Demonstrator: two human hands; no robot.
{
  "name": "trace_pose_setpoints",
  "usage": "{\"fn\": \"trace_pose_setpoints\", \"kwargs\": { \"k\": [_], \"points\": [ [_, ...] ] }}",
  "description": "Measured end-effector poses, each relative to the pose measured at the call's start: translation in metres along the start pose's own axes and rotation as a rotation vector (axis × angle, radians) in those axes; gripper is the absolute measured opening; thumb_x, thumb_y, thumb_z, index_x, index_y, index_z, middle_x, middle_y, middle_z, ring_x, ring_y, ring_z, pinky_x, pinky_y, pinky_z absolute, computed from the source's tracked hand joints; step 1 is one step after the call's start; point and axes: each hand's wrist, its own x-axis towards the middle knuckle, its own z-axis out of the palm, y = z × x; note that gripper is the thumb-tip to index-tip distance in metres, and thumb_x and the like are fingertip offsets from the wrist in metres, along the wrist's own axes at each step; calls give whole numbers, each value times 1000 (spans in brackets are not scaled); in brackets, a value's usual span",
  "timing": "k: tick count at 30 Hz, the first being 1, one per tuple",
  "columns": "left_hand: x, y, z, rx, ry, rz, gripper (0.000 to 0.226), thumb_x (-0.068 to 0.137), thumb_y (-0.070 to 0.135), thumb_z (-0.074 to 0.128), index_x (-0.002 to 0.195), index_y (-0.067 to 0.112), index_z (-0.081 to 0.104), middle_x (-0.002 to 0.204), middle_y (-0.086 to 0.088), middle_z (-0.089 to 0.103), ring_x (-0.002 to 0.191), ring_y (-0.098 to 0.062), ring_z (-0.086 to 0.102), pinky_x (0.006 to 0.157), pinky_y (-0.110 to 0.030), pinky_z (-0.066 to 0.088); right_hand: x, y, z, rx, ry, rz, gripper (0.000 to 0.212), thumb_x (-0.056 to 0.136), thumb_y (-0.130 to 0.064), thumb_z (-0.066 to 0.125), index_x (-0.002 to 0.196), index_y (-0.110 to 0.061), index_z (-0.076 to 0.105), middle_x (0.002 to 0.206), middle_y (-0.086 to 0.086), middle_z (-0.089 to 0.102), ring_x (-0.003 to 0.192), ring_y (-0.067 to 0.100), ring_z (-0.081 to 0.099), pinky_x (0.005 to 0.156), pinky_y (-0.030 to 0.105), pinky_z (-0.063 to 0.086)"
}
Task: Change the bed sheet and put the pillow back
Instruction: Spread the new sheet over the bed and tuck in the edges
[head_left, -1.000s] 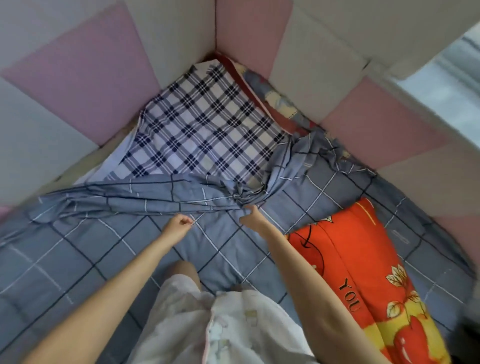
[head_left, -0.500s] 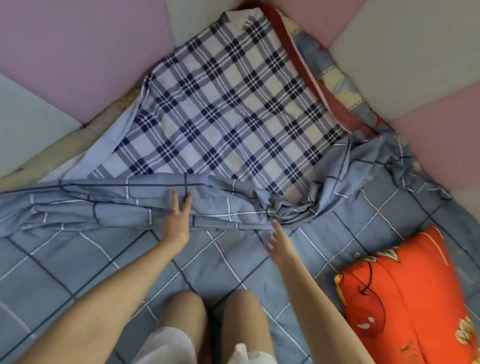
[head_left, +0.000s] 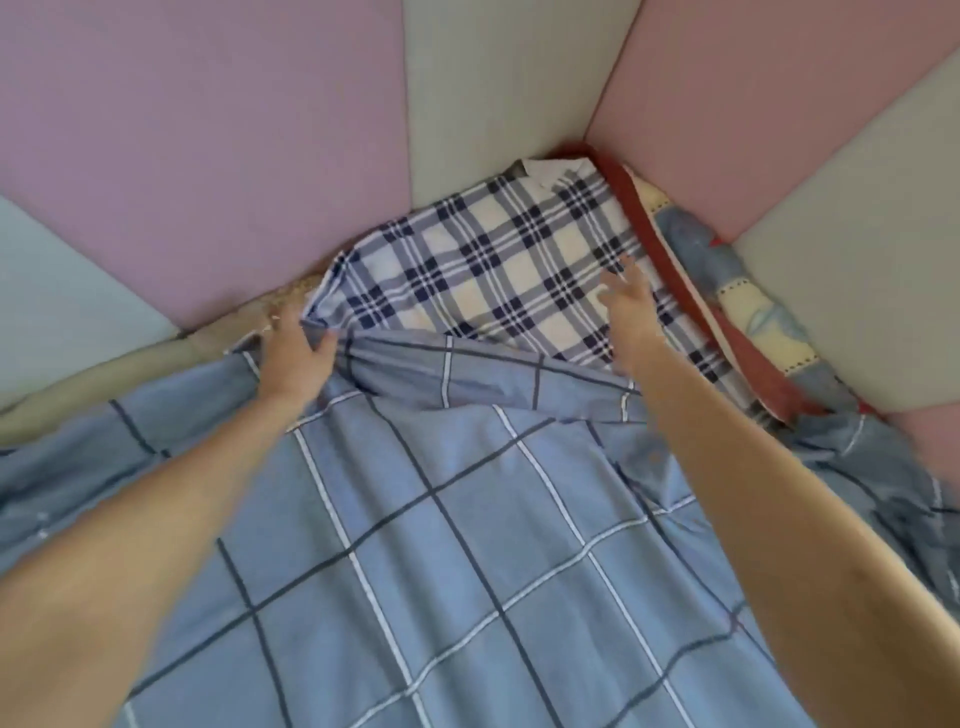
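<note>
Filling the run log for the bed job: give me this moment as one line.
step: spreading blue sheet | left hand: grips its bunched edge | right hand: open over uncovered plaid sheet

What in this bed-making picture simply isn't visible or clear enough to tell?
Head view:
- Right hand: motion-blurred, so contact with the plaid sheet is unclear.
- Left hand: its fingertips are lost behind the bunched edge of the blue sheet.
- Blue sheet: cut off by the bottom and left edges, partly covered by both arms.
- Pillow: outside the frame.
</note>
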Motion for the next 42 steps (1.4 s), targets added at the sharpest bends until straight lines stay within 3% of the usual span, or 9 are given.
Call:
{"fn": "trace_pose_setpoints", "kwargs": {
  "k": [4, 7, 10, 12, 16, 20, 24, 35, 42],
  "points": [
    [-32, -8, 7, 521, -273, 223, 97, 78, 29, 74, 152, 21, 12, 157, -16, 8, 134, -39, 31, 102, -49, 34, -1, 21, 28, -811, -364, -167, 79, 91, -19, 63, 152, -21, 14, 149, 12, 34, 129, 33, 43, 87, 31, 45],
    [-44, -9, 4, 530, -266, 212, 88, 79, 4, 68, 151, 18, 18, 139, -20, 41, 109, -41, 55, 70, -46, 51, -20, 66, 20, -1432, -399, -102, 73, 85, -28, 67, 144, -18, 25, 130, 20, 52, 121, 37, 47, 99, 42, 34],
    [-65, -9, -12, 474, -13, 431, 24, 80, 6, 56, 104, 4, 61, 91, -16, 63, 81, -37, 63, 55, -41, 49, -58, 102, 3, -1341, -48, -507, 13, 78, -9, 58, 90, -12, 55, 88, 11, 66, 90, 32, 56, 81, 39, 29],
    [-94, -18, -23, 534, 43, 638, 19, 75, 19, 47, 74, 8, 63, 73, -7, 61, 75, -29, 57, 61, -37, 44, -93, 126, -6, -1210, 162, -671, 14, 68, -12, 52, 80, -11, 60, 75, 7, 62, 78, 30, 54, 74, 39, 27],
    [-159, -49, -37, 539, -364, 836, 20, 58, 38, 55, 60, 21, 64, 73, 6, 59, 82, -19, 52, 83, -39, 31, -155, 160, 6, -1231, -23, -460, 55, 62, -26, 45, 113, -12, 61, 104, 13, 60, 98, 37, 54, 87, 48, 42],
    [-162, -73, -43, 429, -586, 632, 51, 81, 58, 43, 111, 25, 67, 121, -1, 56, 114, -22, 50, 98, -43, 41, -185, 159, 71, -1381, -493, -427, 123, 34, -32, 84, 145, -22, 33, 148, 17, 37, 127, 41, 46, 90, 55, 46],
    [-98, -90, -48, 573, -491, 243, 65, 93, 55, 18, 147, 23, 30, 147, -3, 31, 134, -27, 29, 106, -47, 31, -174, 137, 138, -1387, -709, -120, 115, 78, -46, 68, 148, -31, -22, 157, 10, -23, 144, 40, -12, 109, 66, 5],
    [26, -104, -67, 676, -175, -199, 74, 96, 47, 38, 152, 22, -4, 158, -11, -9, 145, -33, -5, 115, -56, -1, -137, 103, 184, -1709, -803, -36, 112, 83, -30, 68, 148, -7, -20, 154, 28, 11, 143, 41, 10, 110, 42, 29],
    [43, -105, -42, 617, -171, -129, 75, 88, 62, 37, 148, 21, 21, 153, -11, 26, 140, -29, 23, 112, -51, 15, -119, 92, 188, -1654, -988, 73, 119, 79, -28, 73, 147, -4, -21, 151, 19, 27, 141, 42, 16, 105, 47, 34]
  ]
}}
